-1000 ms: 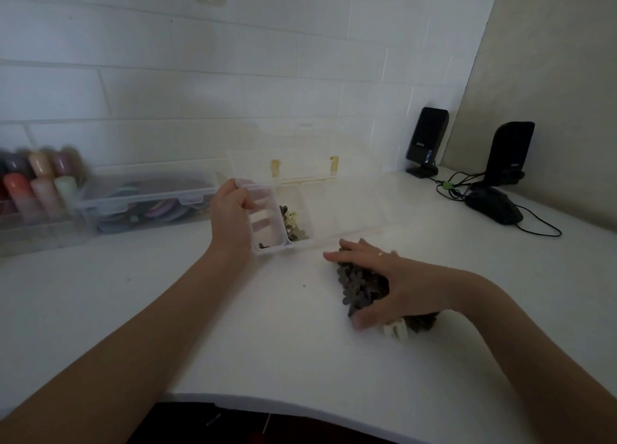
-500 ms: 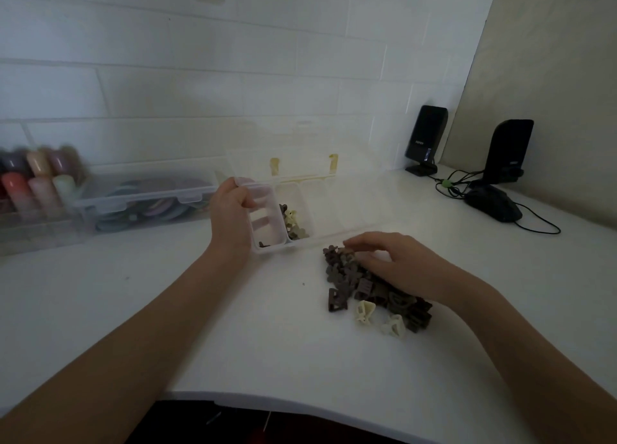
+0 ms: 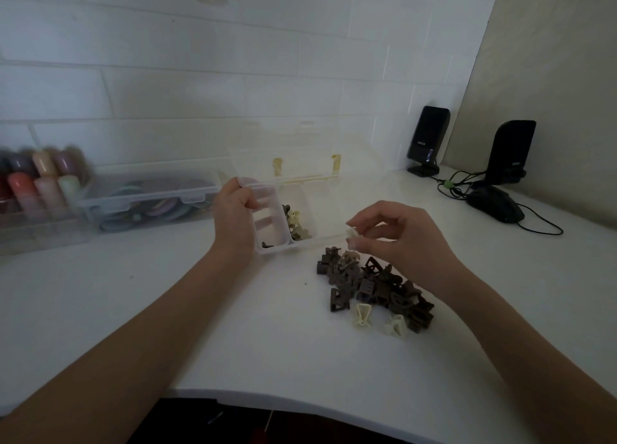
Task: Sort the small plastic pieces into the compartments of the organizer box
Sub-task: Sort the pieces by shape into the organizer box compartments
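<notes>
A clear organizer box (image 3: pixel 310 240) with its lid up stands mid-table. My left hand (image 3: pixel 233 216) grips its left wall. The leftmost compartment holds one dark piece (image 3: pixel 267 245); the one beside it holds several brown and cream pieces (image 3: pixel 295 224). A pile of small brown plastic pieces (image 3: pixel 370 285) lies in front of the box, with two cream pieces (image 3: pixel 363 316) at its near edge. My right hand (image 3: pixel 397 240) hovers above the pile by the box's front rim, fingertips pinching a small cream piece (image 3: pixel 351 234).
A clear lidded case (image 3: pixel 150 203) of coloured rings and a blurred rack of coloured bottles (image 3: pixel 36 179) stand at the left by the tiled wall. Two black speakers (image 3: pixel 427 141), a mouse (image 3: pixel 495 204) and cables sit at the back right. The table's front edge curves near me.
My right hand has lifted off the pile, where it lay flat a second ago, and now pinches a cream piece near the box rim. The pile is uncovered. The left hand has stayed put.
</notes>
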Action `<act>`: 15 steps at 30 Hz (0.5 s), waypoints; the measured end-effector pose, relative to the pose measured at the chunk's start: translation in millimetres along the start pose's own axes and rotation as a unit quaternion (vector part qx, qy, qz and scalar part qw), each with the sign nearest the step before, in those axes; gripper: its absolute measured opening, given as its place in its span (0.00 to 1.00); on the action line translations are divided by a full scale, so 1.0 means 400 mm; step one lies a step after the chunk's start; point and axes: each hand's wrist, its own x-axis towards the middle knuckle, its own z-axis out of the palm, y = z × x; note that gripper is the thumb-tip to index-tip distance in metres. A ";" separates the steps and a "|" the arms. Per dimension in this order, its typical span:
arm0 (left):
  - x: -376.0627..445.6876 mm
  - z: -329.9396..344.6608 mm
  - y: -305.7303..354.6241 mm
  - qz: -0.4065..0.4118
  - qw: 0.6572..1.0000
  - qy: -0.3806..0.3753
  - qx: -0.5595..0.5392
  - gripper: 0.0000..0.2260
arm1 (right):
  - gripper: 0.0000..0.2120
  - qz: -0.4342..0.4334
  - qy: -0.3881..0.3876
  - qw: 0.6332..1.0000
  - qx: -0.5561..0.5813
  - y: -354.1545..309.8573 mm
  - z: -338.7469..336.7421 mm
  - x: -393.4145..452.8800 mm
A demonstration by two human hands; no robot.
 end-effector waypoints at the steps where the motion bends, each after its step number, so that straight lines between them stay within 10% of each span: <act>1: 0.000 0.000 0.000 0.000 1.000 -0.002 0.000 0.11 | 0.10 0.012 0.010 0.999 0.038 -0.004 0.001 0.000; 15: 0.011 -0.007 -0.007 0.012 0.996 -0.092 0.003 0.16 | 0.06 -0.104 0.099 0.976 -0.166 0.013 0.030 -0.010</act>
